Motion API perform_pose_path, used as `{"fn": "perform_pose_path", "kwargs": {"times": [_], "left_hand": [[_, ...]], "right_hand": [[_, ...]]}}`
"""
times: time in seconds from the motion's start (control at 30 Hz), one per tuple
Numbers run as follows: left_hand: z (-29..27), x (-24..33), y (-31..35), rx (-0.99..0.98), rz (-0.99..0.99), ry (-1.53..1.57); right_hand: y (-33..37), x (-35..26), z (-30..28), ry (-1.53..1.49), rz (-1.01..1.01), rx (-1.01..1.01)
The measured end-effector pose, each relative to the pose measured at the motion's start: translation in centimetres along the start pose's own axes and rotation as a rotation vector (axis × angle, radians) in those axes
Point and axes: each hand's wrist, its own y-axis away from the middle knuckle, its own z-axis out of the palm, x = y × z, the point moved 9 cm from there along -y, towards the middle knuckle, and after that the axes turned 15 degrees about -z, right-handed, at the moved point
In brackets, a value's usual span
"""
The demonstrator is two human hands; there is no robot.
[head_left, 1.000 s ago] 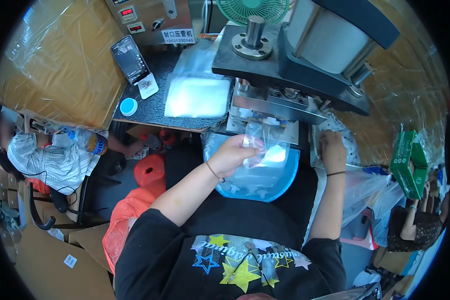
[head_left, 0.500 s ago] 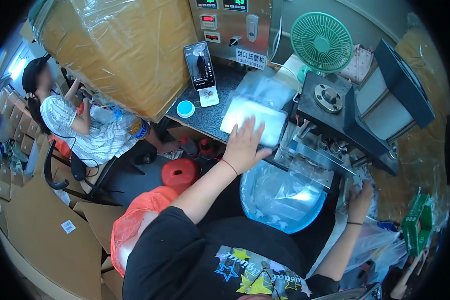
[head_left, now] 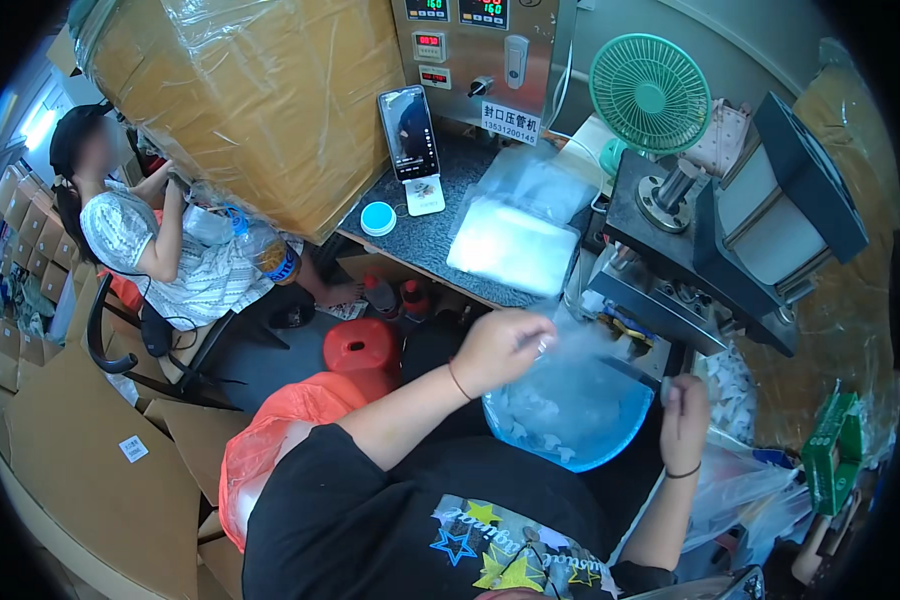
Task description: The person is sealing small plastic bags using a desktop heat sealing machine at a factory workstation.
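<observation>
My left hand (head_left: 505,352) is closed in a pinch on the edge of a clear plastic bag (head_left: 582,343), which is smeared by motion and reaches toward the front of the sealing press (head_left: 660,300). Right of the blue basin (head_left: 638,435), my right hand (head_left: 684,425) has its fingers pressed together; whatever they hold, if anything, is too small to name. Scraps of clear plastic lie in the basin below my hands. On the counter, left of the press, rests a stack of clear plastic bags (head_left: 515,245).
A phone (head_left: 408,135) leans upright on a stand beside a round blue-lidded tub (head_left: 378,218). Behind the press stands a green fan (head_left: 650,95). A red stool (head_left: 362,345) is below the counter. At the left sits another person (head_left: 130,230) near a large wrapped carton (head_left: 250,110).
My left hand has drawn back from the bag stack toward me, now pinching a bag. My right hand has come left from the press's right side. The press's top shaft has risen.
</observation>
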Motion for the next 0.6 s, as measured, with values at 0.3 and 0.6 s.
{"fn": "perform_pose_path", "kwargs": {"times": [0.3,0.6], "left_hand": [[10.2,0.6,3.2,-0.481,-0.206,0.401],[15.6,-0.4,7.0,-0.982,-0.539,0.704]], "right_hand": [[-3.5,-4.9,-1.0,-0.253,0.01,0.091],[-2.8,-5.3,-0.8,-0.238,-0.089,-0.264]]}}
